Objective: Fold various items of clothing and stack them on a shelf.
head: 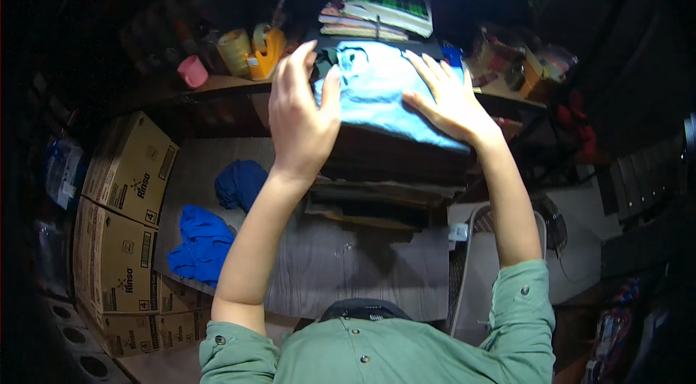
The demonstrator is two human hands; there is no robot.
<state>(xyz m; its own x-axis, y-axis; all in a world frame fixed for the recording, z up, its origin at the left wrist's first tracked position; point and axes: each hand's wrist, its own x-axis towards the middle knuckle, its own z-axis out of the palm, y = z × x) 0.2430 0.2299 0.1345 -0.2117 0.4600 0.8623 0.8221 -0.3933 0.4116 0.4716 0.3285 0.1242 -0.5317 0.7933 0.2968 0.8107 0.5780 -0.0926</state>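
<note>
A folded light blue garment point(380, 90) lies on top of a tall stack of dark folded cloth point(391, 161), brightly lit from above. My right hand point(448, 98) rests with spread fingers on the garment's right side. At its left edge my left hand point(304, 104) is raised, with the thumb apart from the fingers and nothing held. Whether the left thumb touches the fabric I cannot tell. The stack stands on a grey wood-grain table point(359, 270). To its left lie a crumpled bright blue cloth point(201, 245) and a darker blue cloth bundle point(239, 183).
Cardboard cartons point(128, 259) are piled at the left. Behind the stack, a shelf point(217, 83) bears a pink cup point(193, 71), a yellow tape dispenser point(265, 55) and stacked books point(380, 17). A chair-like framed seat point(484, 275) stands right of the table.
</note>
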